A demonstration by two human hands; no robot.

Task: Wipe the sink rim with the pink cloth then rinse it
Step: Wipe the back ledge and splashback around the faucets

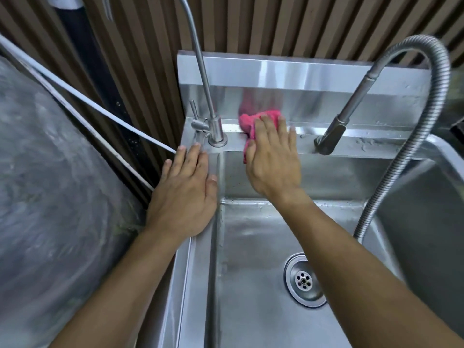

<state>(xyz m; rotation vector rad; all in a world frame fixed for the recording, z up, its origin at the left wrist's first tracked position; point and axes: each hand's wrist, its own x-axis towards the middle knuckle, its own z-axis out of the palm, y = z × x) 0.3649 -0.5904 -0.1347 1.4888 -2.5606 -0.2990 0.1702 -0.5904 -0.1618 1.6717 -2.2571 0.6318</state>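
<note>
A steel sink has its back rim (356,144) running under the splashback. The pink cloth (247,121) lies crumpled on that rim, just right of the thin tap. My right hand (272,159) presses flat on the cloth, fingers spread, covering most of it. Resting flat on the sink's left rim (198,247), fingers apart, my left hand (184,194) holds nothing. Its fingertips lie close to the base of the thin tap (217,131).
A pull-out sprayer head (331,136) on a coiled metal hose (399,167) hangs over the back rim at right. The drain (304,281) sits in the basin floor. A white tube (105,114) and a plastic-wrapped bulk (50,184) lie at left. A second basin (431,197) adjoins at right.
</note>
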